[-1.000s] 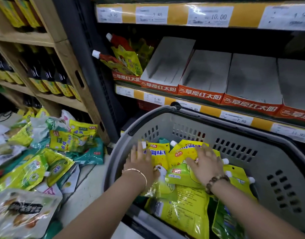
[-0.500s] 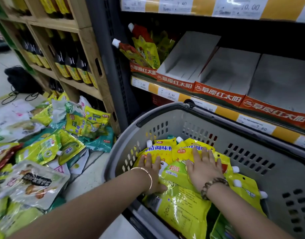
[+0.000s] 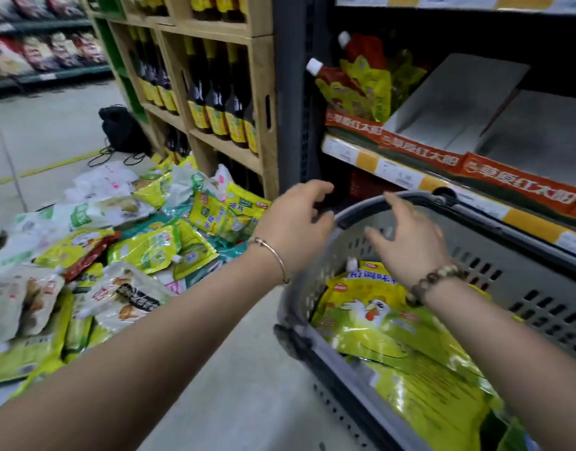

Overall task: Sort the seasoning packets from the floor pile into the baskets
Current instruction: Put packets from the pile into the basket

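Two bare forearms are stretching up from the bottom edge, one wearing a thin bangle, the other a bead bracelet. At lower right, glossy yellow-green packets are lying flat and overlapping inside the grey basket. The top one is showing a cartoon chicken, red and blue lettering, and a white spout cap at its upper corner.

The right hand is hovering above these packets at centre right, fingers spread and relaxed, holding nothing. The left hand is hovering over the basket's left rim at frame centre, fingers loosely curved and empty. Blur is making it unclear whether its fingertips are touching the dark handle.

The basket is sitting on the pale floor, near the pile, which is spreading across the left half of the frame. It is made up of crumpled yellow, green, teal and white packets, a few showing food pictures.

Behind the pile, dark bottles with yellow labels are standing in a wooden rack. At upper right, red-fronted boxes are lining a shelf, one holding red and yellow pouches. A black bag is lying on the floor at upper left.
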